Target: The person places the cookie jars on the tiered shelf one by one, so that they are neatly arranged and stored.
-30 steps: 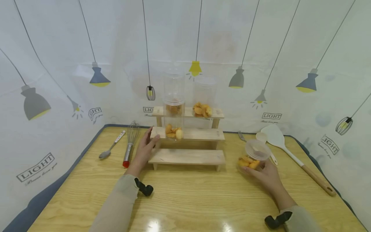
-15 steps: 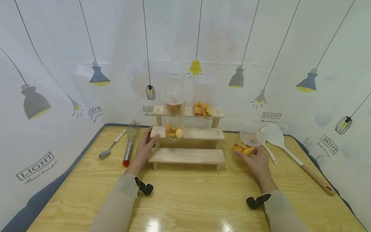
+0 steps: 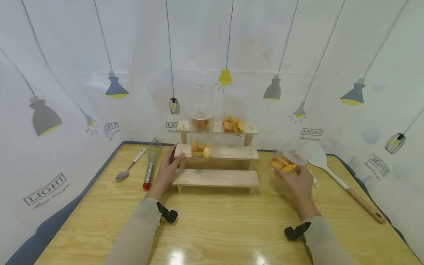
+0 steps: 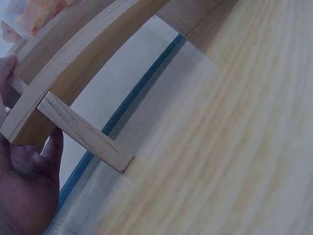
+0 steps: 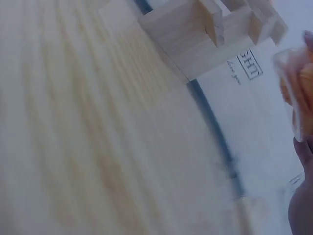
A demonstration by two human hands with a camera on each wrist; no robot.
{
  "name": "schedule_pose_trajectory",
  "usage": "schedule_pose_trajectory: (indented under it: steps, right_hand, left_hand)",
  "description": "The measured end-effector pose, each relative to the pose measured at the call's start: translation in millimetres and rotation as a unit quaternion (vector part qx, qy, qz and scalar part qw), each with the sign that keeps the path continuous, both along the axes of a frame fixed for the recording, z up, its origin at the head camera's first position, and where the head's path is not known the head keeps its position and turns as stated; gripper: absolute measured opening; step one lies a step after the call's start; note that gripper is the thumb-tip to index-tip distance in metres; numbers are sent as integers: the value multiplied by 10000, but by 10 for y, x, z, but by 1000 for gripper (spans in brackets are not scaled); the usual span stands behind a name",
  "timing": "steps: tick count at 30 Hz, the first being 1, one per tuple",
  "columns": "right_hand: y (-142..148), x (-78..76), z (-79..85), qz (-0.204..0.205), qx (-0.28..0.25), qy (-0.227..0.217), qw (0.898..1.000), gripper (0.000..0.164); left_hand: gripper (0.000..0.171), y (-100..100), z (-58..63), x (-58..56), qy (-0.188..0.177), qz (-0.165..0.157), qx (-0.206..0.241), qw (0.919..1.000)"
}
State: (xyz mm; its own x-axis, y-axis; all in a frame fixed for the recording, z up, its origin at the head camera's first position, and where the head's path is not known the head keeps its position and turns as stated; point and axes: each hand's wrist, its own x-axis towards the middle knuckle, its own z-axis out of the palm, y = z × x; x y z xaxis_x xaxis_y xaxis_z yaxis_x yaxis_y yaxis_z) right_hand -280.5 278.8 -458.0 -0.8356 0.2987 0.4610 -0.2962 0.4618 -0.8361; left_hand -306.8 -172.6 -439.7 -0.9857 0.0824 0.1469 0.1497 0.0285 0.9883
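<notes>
Left hand laid with straight fingers against the wooden step shelf near the bench's far edge, snack-filled clear jar gripped by right hand above the bench's right side, lamp-printed backdrop hung behind.

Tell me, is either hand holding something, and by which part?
The right hand holds a clear jar of orange snacks from below, round its base. The left hand only rests against the wooden stepped rack.

stepped rack stood mid-table – spoon and whisk to its left, spatula to its right, two jars on its top step.
</notes>
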Motion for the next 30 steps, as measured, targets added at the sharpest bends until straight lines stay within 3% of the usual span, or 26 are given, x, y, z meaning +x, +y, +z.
schedule_pose_trajectory:
  steps: [3, 6, 10, 14, 19, 22, 27, 30]
  right_hand:
    - [-75, 23, 254, 438, 66, 721, 9964, 65]
    - [-185, 42, 512, 997, 250, 1314, 9860, 68]
    - [-304, -5, 719, 1322, 544, 1579, 9770, 66]
    - [-437, -99, 815, 1400, 671, 1254, 9799, 53]
    - [-650, -159, 808, 1585, 1011, 427, 9812, 68]
    - [-780, -174, 738, 1849, 1176, -15, 9757, 75]
    - [-953, -208, 606, 2304, 1143, -276, 9660, 71]
    - [-1019, -222, 562, 2304, 1293, -317, 9639, 72]
  left_hand:
    - [76, 8, -8, -23, 50, 8, 35, 10000]
    - [75, 8, -10, -28, 34, 63, 55, 10000]
    - [75, 3, -17, -11, -6, 82, -47, 10000]
    - [75, -6, 4, 10, 2, 62, -5, 10000]
    - [75, -23, 16, 3, 34, 52, 67, 10000]
    - [76, -40, -83, -68, 51, 43, 76, 9999]
    - [79, -53, -261, -178, 153, 128, 43, 9998]
    - [80, -40, -270, -191, 181, 148, -27, 9997]
